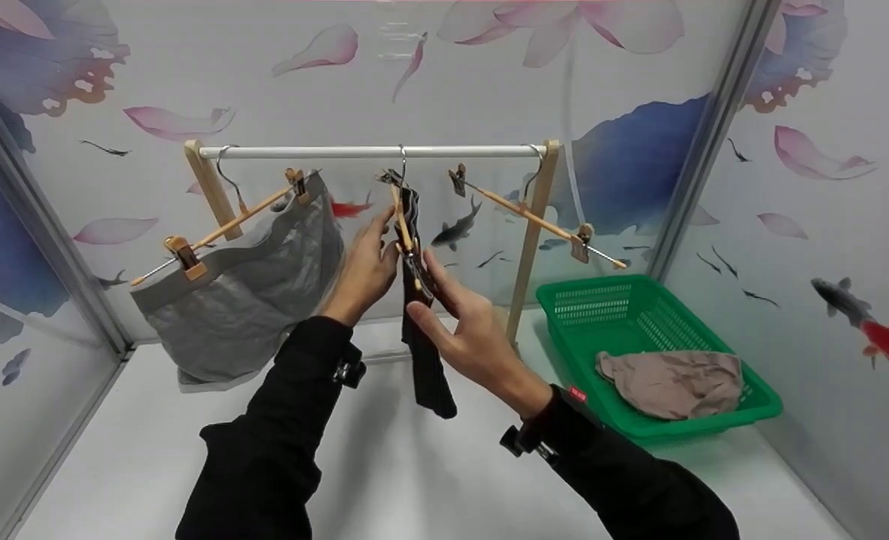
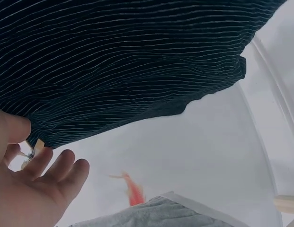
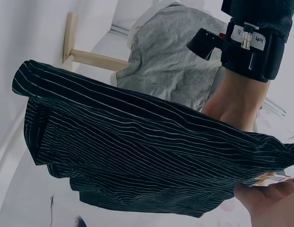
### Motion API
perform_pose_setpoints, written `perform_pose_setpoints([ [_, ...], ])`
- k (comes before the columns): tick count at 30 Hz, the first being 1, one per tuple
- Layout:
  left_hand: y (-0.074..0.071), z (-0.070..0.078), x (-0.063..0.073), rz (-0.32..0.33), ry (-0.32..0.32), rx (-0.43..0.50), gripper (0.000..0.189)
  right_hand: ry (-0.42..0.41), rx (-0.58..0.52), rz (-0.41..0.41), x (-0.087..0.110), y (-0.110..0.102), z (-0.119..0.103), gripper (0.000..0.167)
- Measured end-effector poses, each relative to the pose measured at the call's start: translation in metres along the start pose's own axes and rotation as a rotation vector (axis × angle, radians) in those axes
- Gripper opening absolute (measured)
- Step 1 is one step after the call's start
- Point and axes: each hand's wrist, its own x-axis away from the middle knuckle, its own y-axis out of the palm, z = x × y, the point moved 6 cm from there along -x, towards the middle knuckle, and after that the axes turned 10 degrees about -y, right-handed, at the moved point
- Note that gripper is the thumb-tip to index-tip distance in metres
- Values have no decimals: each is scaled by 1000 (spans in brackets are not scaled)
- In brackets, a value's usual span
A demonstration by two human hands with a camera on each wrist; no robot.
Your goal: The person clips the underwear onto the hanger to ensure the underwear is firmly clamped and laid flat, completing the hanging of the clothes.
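A dark garment with thin pale stripes [image 3: 132, 156] hangs from the middle clip hanger [image 1: 405, 225], seen nearly edge-on in the head view. My left hand [image 1: 369, 266] is at the hanger's left side, fingertips right by its wooden bar. Seen from the left wrist, its thumb meets the garment's edge while the other fingers stay loosely extended below. My right hand [image 1: 474, 334] holds the hanger's near end by the clip, thumb and forefinger on either side. In the right wrist view, the thumb lies against the garment's corner.
A grey garment [image 1: 249, 292] hangs clipped on the left hanger. A bare clip hanger [image 1: 534, 217] hangs at the right of the white rail [image 1: 301, 152]. On the white table [image 1: 384, 472], a green basket [image 1: 587, 300] holds a brownish garment [image 1: 677, 382]. Printed walls enclose the table.
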Motion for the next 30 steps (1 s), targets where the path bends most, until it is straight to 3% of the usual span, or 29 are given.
perform_pose_setpoints([
  [9,-4,-4,20,61,-29,127,48,10,151,-68,10,-16,9,65],
  [13,-8,3,32,141,32,181,45,26,200,-110,14,-30,16,64],
  [15,-9,12,41,199,110,195,44,23,227,-136,16,-40,20,60],
  [18,-11,30,57,314,282,210,40,37,270,-187,21,-58,29,50],
  [23,-1,71,93,445,659,150,35,115,289,-310,32,-94,50,30],
  [27,20,102,120,428,896,-1,29,209,349,-366,40,-126,73,29],
  [30,41,120,133,346,984,-81,27,301,421,-363,46,-154,92,30],
])
